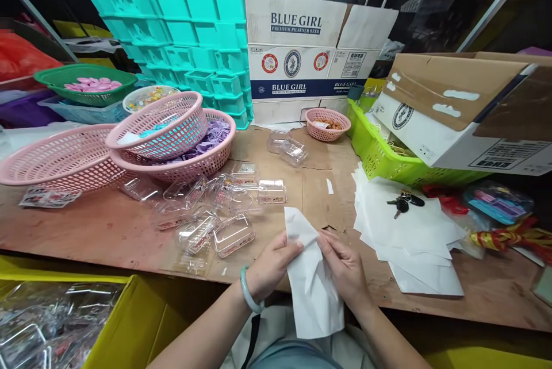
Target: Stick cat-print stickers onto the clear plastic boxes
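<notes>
Both hands, left hand (272, 265) and right hand (345, 268), pinch the white paper bag (313, 291) at the tabletop's (107, 231) near edge, fingers spreading its mouth.

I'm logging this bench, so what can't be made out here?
All in the head view:
- the white sheet between the left hand and right hand: bag or flat paper, its folds hide which.
- the small pink basket: brown contents too small to tell.
- the green crate: inside hidden by the cardboard box.
- the yellow bin: cut off by the bottom edge.
</notes>
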### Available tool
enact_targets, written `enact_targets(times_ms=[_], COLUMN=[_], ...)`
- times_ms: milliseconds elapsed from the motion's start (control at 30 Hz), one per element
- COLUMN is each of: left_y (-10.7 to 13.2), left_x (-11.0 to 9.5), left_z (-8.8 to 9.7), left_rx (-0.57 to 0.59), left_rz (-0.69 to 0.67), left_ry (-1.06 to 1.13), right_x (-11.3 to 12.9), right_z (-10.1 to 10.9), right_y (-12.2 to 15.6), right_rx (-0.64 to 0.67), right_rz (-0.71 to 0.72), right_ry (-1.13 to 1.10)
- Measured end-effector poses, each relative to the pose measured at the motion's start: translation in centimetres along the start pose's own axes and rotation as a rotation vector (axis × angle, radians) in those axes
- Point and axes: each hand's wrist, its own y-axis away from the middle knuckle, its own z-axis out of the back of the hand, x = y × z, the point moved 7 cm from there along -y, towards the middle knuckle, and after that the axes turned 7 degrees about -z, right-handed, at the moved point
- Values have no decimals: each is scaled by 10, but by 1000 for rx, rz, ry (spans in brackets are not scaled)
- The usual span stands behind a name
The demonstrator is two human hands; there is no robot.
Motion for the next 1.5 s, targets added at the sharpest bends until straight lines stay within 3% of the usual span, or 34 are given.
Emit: enact_targets(times_ms=[200,267,367,433,500,567,633,700,767,833,900,1000,1100,1167,1267,1333,1433,1500], left_y=[-3,-2,-1,0,10,29,37,26,11,-1,-11,-19,-23,-23,-20,-18,-17,-18], left_x=[5,8,10,2,-21,-46,-53,-41,-24,-15,-14,-19,-22,-19,-11,-8,-8,-11], left_z=[-4,2,17,30,40,32,11,-10,-25,-25,-14,2,11,21,33,32,22,18], left_rx=[65,47,-4,-97,-293,-472,-435,-225,-70,-69,-152,-211,-190,-237,-318,-282,-204,-190], left_rz=[7,32,62,-34,-294,-593,-684,-524,-301,-183,-159,-186,-207,-191,-177,-179,-174,-177], left_ry=[-12,-7,-46,-196,-458,-714,-786,-608,-292,-54,22,-27,-91,-101,-134,-173,-196,-187], right_x=[-26,-32,-40,-39,-25,6,41,64,69,63,53,35,27,32,45,53,48,42], right_z=[-8,0,29,51,72,79,62,27,-2,-18,-20,-9,-13,-13,-2,-5,-24,-36], right_y=[-1,-7,-23,-29,-28,-20,-7,5,13,11,1,-25,-55,-84,-144,-189,-255,-280], right_rx=[-16,-104,-317,-453,-592,-661,-597,-441,-291,-152,-72,-29,149,163,-86,-198,-168,-106], right_rz=[-426,-469,-455,-389,-215,51,354,617,756,743,600,255,30,7,110,181,92,19], right_ry=[-467,-591,-758,-796,-658,-324,93,448,658,726,658,370,116,45,81,168,169,127])
